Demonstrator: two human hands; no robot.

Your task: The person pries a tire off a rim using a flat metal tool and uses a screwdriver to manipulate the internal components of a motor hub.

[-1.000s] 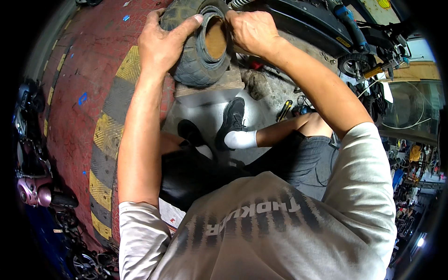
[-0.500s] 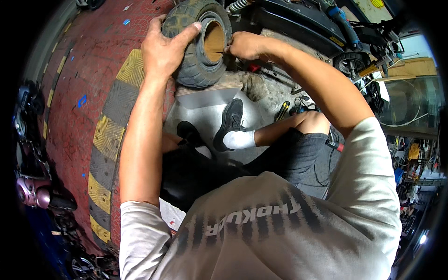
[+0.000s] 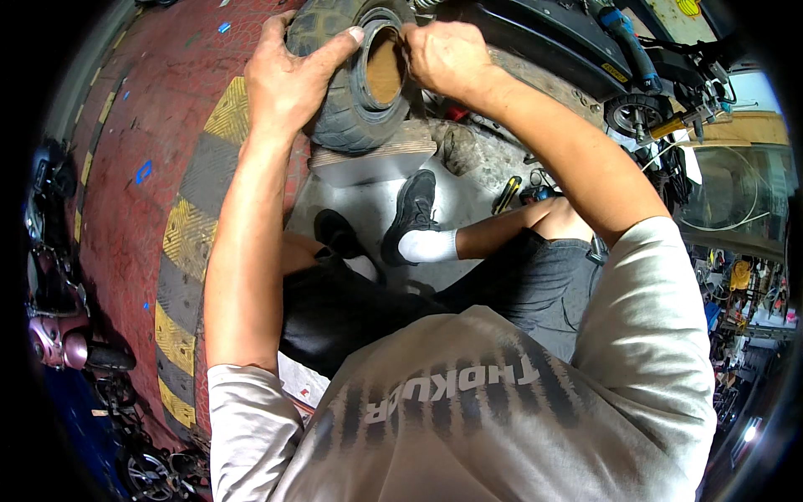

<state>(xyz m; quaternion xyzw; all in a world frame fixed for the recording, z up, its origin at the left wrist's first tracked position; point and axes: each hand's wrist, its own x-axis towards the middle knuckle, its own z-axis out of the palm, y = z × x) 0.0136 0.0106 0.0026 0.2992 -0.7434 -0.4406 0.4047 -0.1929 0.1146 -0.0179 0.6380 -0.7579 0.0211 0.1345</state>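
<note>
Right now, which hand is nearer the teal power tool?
Right hand: it is left of the power tool, at the tire's right edge. The left hand, on the tire's left, is farther.

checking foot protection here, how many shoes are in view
2: the right shoe is below the tyre in the picture; the left shoe is farther left and slightly lower, partly hidden.

1 tyre (image 3: 347, 109) stands on a grey block (image 3: 368, 170) on the grey floor (image 3: 361, 199).

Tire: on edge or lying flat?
On edge: the tire has its tread toward the grey block, its round opening sideways, the left hand around it.
</note>
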